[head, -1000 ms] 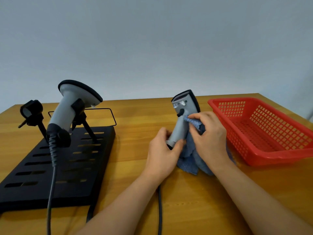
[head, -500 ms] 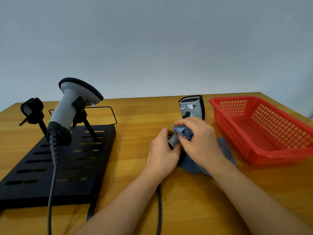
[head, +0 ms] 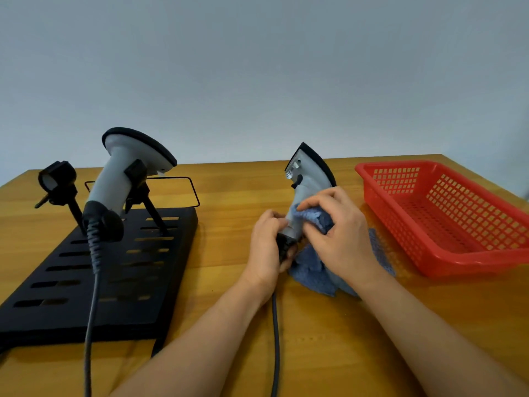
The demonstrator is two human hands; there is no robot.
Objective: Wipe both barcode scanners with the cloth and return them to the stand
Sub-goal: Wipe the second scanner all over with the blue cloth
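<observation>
Standing nearly upright above the tabletop, a scanner is held with its head up and its long axis tilted slightly left; no writing on it can be read. Its handle base is gripped by the left hand, and the cloth is pinched against the handle by the right hand. A second scanner is seated in the stand, head up, cable hanging. Nothing can be seen in the red basket.
</observation>
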